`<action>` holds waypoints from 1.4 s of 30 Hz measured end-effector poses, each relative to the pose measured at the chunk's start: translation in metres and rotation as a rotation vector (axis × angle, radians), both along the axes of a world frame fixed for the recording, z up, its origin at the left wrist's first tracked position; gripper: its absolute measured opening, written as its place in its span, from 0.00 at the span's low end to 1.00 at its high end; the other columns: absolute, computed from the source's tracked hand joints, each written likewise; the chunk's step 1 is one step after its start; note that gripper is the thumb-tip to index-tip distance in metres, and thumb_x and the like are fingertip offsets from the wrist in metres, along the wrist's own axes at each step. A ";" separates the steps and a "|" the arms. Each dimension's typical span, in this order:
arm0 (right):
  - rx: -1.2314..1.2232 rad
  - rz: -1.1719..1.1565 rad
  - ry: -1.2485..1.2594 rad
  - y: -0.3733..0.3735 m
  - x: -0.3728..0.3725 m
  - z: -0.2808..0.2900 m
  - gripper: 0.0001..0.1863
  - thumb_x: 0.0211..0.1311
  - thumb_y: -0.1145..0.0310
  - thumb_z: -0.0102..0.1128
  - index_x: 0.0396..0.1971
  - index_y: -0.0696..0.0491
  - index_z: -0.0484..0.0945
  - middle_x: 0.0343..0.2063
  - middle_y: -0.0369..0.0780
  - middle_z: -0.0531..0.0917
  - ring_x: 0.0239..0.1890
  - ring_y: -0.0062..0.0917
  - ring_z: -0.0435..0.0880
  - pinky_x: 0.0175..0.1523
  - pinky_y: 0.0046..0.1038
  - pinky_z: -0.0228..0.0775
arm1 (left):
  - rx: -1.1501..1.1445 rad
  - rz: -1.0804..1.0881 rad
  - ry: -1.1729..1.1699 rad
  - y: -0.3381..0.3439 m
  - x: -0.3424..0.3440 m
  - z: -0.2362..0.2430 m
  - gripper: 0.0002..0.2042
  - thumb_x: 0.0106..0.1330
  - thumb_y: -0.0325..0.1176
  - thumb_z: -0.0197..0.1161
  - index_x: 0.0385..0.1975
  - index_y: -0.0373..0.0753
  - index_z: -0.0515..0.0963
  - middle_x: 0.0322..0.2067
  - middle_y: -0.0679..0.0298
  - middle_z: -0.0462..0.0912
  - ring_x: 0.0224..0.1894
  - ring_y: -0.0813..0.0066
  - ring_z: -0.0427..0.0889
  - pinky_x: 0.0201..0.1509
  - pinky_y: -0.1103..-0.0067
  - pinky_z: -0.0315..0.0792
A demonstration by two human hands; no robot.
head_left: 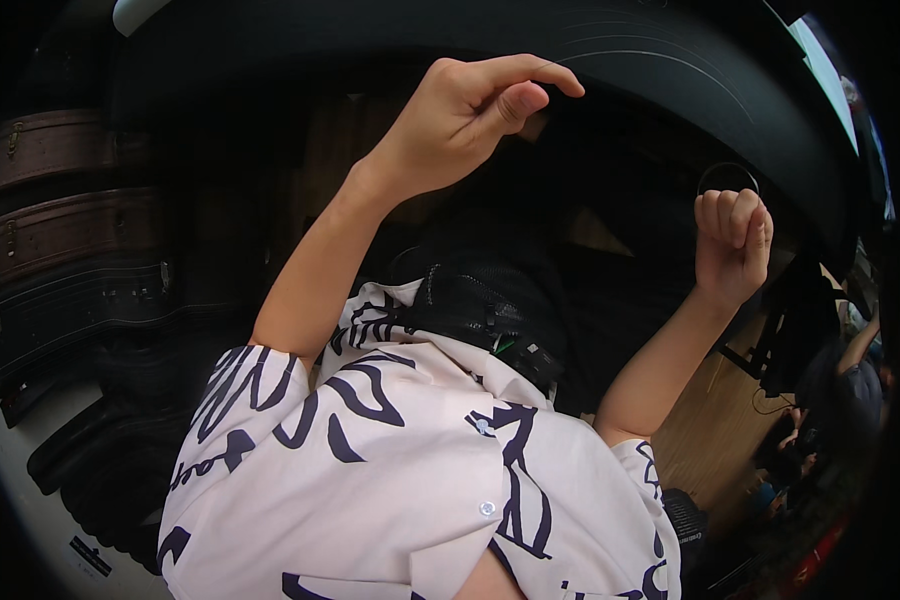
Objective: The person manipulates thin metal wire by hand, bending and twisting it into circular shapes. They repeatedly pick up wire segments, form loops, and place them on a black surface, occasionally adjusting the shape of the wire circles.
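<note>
My left hand (475, 120) is raised at upper middle, index finger bent forward and thumb curled beside it, with a thin wire (624, 52) at its fingers. The wire arcs to the right in front of a large black surface (390, 70). Lower on the right, my right hand (732, 230) is closed around a small loop of thin wire (728, 164), which shows above the knuckles. Whether both lengths are one wire, I cannot tell.
Stacked brown cases (65, 235) and black cases (75, 305) line the left. Black-clad legs lie below my hands, over a wooden floor (700, 425). At the far right, other people's arms (855, 350) and a black folded stand or bag (790, 320) show.
</note>
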State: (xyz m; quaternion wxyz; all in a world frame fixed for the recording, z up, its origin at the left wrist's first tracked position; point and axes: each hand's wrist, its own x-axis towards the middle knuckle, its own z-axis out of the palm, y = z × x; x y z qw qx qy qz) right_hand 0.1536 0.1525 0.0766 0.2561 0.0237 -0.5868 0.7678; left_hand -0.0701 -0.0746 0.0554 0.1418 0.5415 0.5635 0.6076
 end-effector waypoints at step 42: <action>0.359 -0.399 -1.017 -0.163 0.082 -0.014 0.20 0.72 0.64 0.49 0.19 0.58 0.74 0.16 0.40 0.76 0.18 0.31 0.75 0.26 0.29 0.66 | -0.250 -0.770 0.308 0.060 0.064 -0.038 0.05 0.58 0.26 0.65 0.23 0.40 0.75 0.17 0.65 0.73 0.22 0.67 0.74 0.29 0.73 0.65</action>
